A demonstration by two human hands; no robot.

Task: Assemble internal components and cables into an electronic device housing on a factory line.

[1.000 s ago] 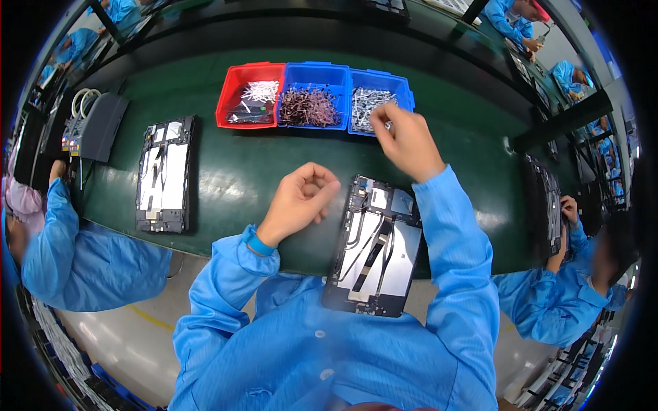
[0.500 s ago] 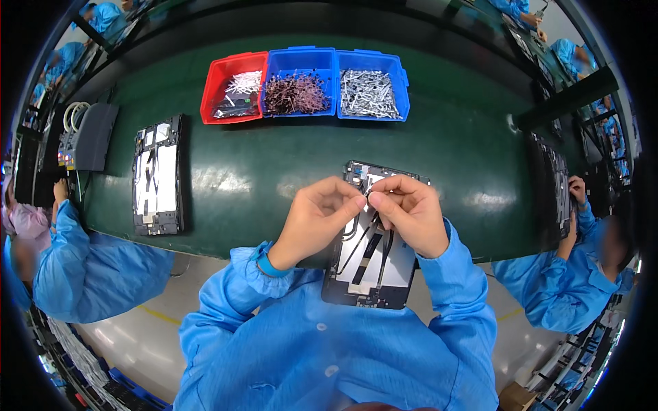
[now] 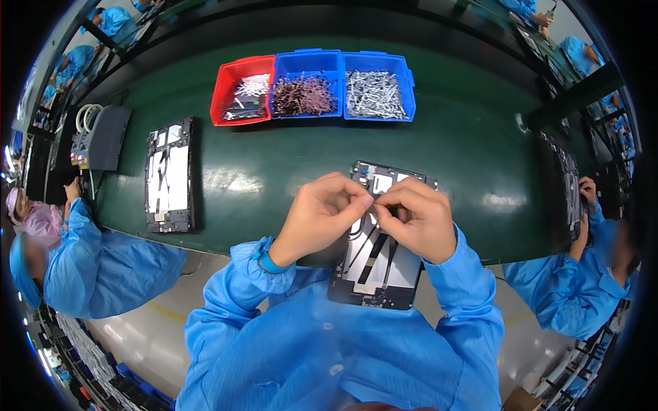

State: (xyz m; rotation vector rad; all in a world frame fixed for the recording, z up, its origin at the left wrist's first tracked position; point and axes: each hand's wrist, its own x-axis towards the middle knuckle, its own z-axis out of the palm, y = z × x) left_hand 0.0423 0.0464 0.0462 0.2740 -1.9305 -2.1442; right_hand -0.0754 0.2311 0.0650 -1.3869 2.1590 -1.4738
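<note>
An opened tablet (image 3: 373,296), black-framed with a white inner panel and dark cables, lies tilted in front of me, its lower end past the table's edge. Over its upper half my left hand (image 3: 324,216) pinches thumb and forefinger together. My right hand (image 3: 419,218) pinches just beside it, the fingertips of both nearly meeting. Whatever sits between the fingertips is too small to make out. A blue band (image 3: 273,263) circles my left wrist.
At the back of the green table (image 3: 274,164) stand a red bin (image 3: 223,92) and two blue bins (image 3: 411,89) of small parts. Another opened tablet (image 3: 170,177) lies left, near a grey device (image 3: 108,140). Co-workers in blue sit left (image 3: 116,267) and right (image 3: 582,281).
The whole view has shifted slightly, moving the bins and tablets a little rightward in the picture. My fingers have changed their pinch slightly, still above the tablet.
</note>
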